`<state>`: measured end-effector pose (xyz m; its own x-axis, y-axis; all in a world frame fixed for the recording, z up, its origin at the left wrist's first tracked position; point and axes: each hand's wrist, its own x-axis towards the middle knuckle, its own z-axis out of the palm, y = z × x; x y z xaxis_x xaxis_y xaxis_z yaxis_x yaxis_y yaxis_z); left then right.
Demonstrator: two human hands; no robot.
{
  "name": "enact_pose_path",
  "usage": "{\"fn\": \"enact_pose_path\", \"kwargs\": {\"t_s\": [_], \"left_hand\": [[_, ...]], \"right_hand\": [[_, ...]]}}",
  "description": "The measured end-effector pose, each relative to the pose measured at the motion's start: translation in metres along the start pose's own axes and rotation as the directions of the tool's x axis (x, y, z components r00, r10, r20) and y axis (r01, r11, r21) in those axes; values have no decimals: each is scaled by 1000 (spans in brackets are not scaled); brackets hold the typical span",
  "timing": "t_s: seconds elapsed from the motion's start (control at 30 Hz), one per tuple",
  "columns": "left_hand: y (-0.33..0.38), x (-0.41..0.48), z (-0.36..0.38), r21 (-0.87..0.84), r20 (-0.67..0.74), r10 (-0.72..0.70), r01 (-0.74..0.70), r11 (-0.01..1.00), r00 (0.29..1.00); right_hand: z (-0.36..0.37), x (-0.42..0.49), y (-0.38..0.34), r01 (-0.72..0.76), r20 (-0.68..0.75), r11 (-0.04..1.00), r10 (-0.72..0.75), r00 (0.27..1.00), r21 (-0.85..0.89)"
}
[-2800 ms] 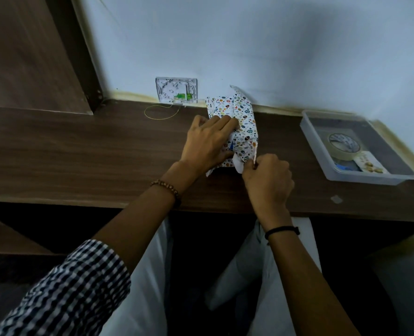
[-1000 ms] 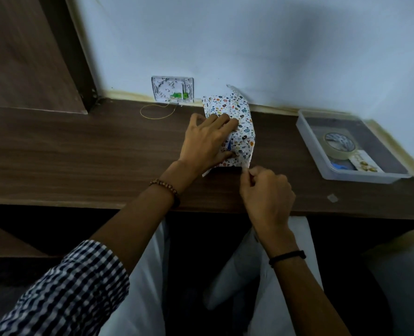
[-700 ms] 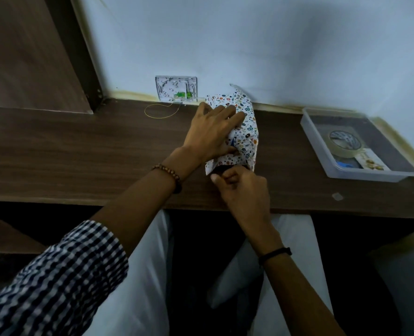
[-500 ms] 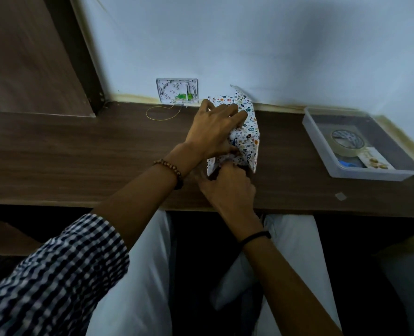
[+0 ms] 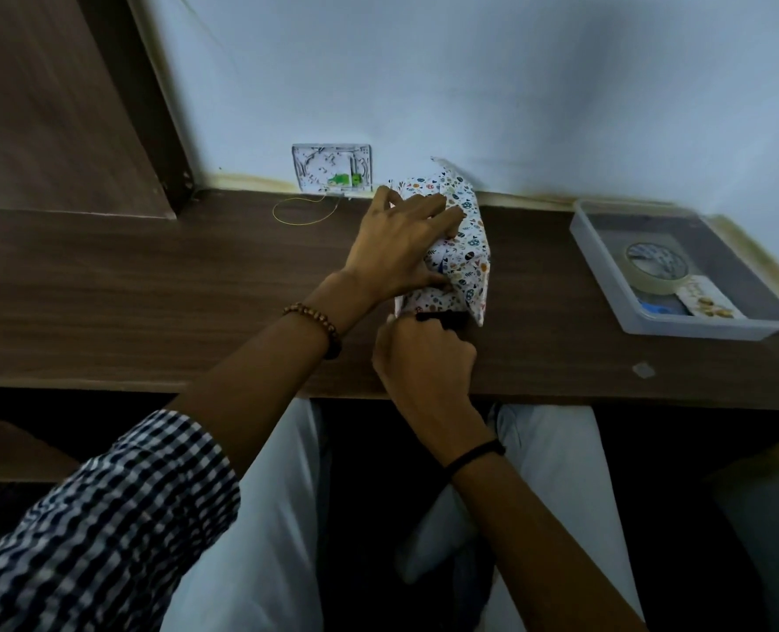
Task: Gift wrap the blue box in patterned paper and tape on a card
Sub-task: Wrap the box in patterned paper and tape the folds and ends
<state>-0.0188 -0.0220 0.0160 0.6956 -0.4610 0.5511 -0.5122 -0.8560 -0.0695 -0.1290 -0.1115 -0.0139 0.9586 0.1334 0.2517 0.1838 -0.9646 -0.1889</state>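
Your right hand has slid left to the near end of the box, curled up; whether it pinches the paper, you cannot tell. Your left hand presses flat on top, steadying it on the surface by the wall, probably for the end fold.

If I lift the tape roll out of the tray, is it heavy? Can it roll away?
Probably light: the tape roll is a hollow ring. It lies flat in the tray, so it should stay put; on edge it could roll.
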Motion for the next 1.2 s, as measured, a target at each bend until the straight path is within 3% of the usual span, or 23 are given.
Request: {"fn": "enact_pose_path", "kwargs": {"t_s": [0.1, 0.23, 0.37, 0.5, 0.67, 0.9, 1.2], "left_hand": [[1, 0, -2, -1, 13, 1, -1, 1000, 1000], [1, 0, -2, -13, -12, 6, -6, 1000, 1000], [-1, -2, 1, -17, -42, 7, -7, 1000, 999], [2, -3, 2, -13, -48, -4, 3, 1000, 999], [7, -5, 1, 24, -69, -7, 9, 1000, 998], [19, -17, 7, 181, -109, -10, 30, 983, 994], [23, -15, 3, 229, -72, 11, 6, 973, 997]], "right_hand": [[-5, 6, 4, -95, -4, 995, 95, 995, 23], [-1, 23, 0, -97, -160, 995, 102, 982, 35], [11, 23, 0, -50, -42, 997, 48, 998, -51], [12, 11, 2, -50, -145, 996, 40, 989, -70], [-2, 4, 18, 63, 6, 992, -64, 998, 111], [-18, 9, 50, -30, 46, 987, 23, 999, 157], [-39, 30, 87, -109, -66, 960, 130, 989, 259]]}}
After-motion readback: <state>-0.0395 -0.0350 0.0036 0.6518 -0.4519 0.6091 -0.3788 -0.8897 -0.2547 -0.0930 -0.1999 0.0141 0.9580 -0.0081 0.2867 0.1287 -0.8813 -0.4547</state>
